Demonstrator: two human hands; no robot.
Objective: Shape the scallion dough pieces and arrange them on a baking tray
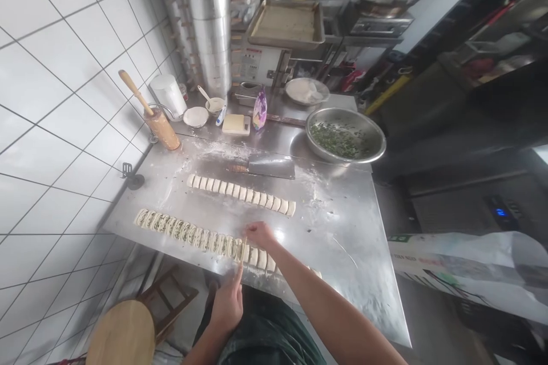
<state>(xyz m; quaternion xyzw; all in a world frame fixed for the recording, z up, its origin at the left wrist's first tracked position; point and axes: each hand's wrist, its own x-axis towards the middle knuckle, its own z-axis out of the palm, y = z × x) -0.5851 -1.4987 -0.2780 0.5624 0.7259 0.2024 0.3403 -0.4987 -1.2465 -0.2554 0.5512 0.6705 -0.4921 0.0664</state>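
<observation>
Two rows of cut dough pieces lie on the floured steel table [342, 228]. The near row [192, 234] shows green filling in its left pieces; the far row [242, 193] is plain. My right hand [259, 234] reaches over the near row and pinches the far end of a thin stick [243, 251] laid across a dough piece. My left hand [226, 302] is at the table's front edge with its fingers closed around the stick's near end.
A cleaver [268, 166] lies behind the far row. A steel bowl of chopped greens [345, 137] sits at the back right. A rolling pin [152, 111], small bowls, a scale and stacked steamers stand at the back left. A wooden stool [122, 333] is below left.
</observation>
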